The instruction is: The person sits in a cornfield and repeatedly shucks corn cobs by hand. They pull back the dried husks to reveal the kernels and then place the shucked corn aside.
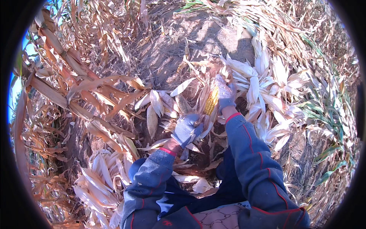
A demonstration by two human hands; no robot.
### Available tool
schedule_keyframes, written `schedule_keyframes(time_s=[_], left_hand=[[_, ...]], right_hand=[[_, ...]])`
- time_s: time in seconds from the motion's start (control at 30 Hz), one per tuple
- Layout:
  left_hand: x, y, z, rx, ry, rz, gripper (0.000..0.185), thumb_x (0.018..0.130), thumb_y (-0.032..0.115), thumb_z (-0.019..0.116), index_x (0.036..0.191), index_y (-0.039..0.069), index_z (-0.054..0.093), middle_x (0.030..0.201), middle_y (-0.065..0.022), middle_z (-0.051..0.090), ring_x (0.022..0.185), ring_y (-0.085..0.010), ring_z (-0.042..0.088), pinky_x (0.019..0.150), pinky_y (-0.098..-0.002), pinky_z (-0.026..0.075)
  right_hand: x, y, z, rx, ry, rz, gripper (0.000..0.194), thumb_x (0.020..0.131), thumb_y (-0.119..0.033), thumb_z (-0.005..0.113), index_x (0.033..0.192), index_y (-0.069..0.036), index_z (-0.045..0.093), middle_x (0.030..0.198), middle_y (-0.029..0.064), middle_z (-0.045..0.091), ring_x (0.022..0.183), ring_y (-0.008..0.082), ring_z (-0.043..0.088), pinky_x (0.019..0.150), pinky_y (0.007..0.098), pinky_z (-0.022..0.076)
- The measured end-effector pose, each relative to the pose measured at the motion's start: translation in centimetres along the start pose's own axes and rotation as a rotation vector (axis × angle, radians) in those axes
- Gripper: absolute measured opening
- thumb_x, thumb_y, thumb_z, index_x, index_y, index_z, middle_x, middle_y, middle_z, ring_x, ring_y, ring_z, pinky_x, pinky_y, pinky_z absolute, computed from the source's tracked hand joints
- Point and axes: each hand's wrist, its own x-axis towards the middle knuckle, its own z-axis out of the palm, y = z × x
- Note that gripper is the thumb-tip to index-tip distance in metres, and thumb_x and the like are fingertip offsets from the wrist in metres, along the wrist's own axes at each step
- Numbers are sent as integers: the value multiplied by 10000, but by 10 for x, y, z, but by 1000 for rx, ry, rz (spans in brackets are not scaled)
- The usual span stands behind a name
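A yellow ear of corn (211,101) tilts up and away from me, its kernels bare on the near side and dry husk peeled back around it. My right hand (227,93), in a pale work glove, grips the ear along its right side near the upper end. Lower left of it, my gloved left hand (187,128) is curled around the base of the ear and its pulled-down husk leaves (208,126). What exactly lies within the left fingers is hidden.
Loose husks (155,103) lie left of the ear. A heap of stripped husks (100,183) sits by my left knee, and another pile (266,97) spreads to the right. Dry corn stalks (57,96) lean in from the left. Bare soil (174,43) shows ahead.
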Motion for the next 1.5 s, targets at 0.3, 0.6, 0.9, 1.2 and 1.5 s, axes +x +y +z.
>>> schedule_keyframes(time_s=[0.3,0.6,0.9,1.2,1.5], left_hand=[[-73,-40,-20,307,-294,-80,259,826,328,577,763,77,568,735,-130,584,707,-339,589,632,-418,468],[-19,-26,15,430,-99,-202,640,752,521,644,1181,62,522,1063,-187,580,966,-359,571,805,-424,467],[-6,-38,33,124,-23,-555,603,716,421,734,1108,20,512,984,-153,642,890,-285,628,780,-370,479],[4,-4,-6,322,138,-385,510,764,355,668,1110,12,520,1017,-187,591,976,-369,565,838,-405,454],[-4,-31,24,-90,182,-336,580,766,371,667,1145,-24,477,1017,-203,581,958,-340,574,857,-395,443]], right_hand=[[40,-54,-71,-184,322,-107,449,811,-210,685,1181,10,557,934,41,638,839,93,575,752,243,449],[23,3,-33,-87,17,-121,372,861,-239,631,1141,-2,576,985,27,611,840,84,543,739,222,433],[-51,-9,39,-474,-243,48,217,849,-163,628,931,36,654,889,65,663,842,100,592,731,259,462],[-33,-16,37,-508,115,130,382,825,-371,656,809,10,643,679,93,601,639,142,511,623,330,411],[-54,-5,49,-410,-218,-141,344,854,-358,622,923,-22,643,750,55,609,661,134,532,597,304,407]])
